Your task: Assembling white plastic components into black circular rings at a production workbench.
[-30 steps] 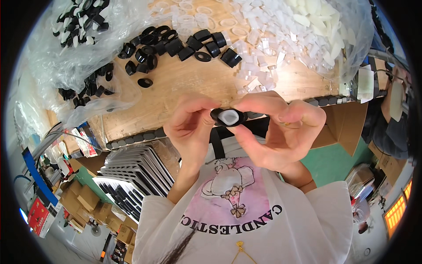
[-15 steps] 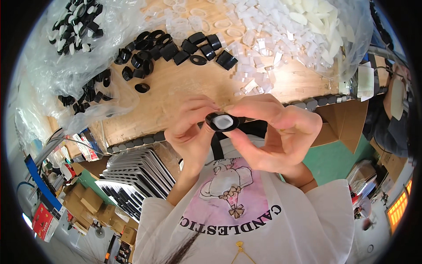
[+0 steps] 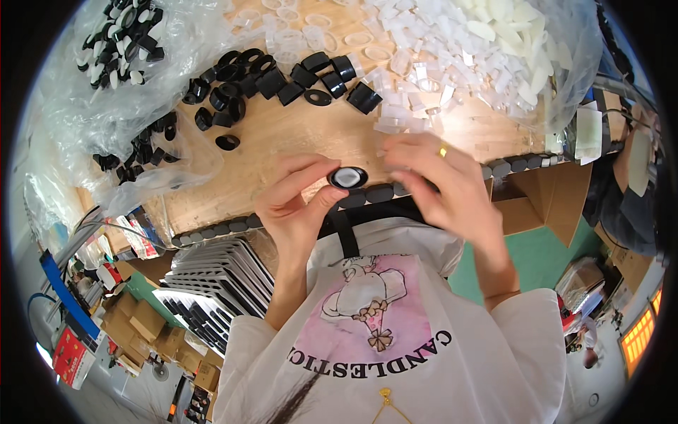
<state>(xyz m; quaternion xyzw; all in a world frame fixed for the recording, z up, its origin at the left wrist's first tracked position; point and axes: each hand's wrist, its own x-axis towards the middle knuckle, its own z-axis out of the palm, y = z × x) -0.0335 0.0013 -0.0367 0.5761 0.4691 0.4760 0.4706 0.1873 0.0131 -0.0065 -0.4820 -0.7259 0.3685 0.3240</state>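
My left hand (image 3: 293, 198) pinches a glossy black oval ring (image 3: 362, 181) by its left edge, between thumb and fingertips. Inside the ring sits a whitish translucent oval insert (image 3: 347, 177). The two are held above the table's near edge. To the right, slightly smeared by motion, my right hand (image 3: 445, 184) has its thumb and fingers apart, with nothing plainly between them. Its fingertips are closest to the pile of clear plastic pieces (image 3: 424, 88). Several loose black rings (image 3: 270, 83) lie farther off on the wooden table (image 3: 296, 134).
Clear plastic bags (image 3: 85, 120) spread over the left side, one with black-and-white pieces (image 3: 123, 42) on it. Thin clear oval rings (image 3: 318, 37) lie at the back. A dark padded strip (image 3: 233, 225) lines the near edge. Stacked panels (image 3: 219, 290) and a cardboard box (image 3: 544, 198) stand below it.
My right hand has let go of the black ring and moved right and away from me. My left hand keeps the ring, now slightly farther from my body.
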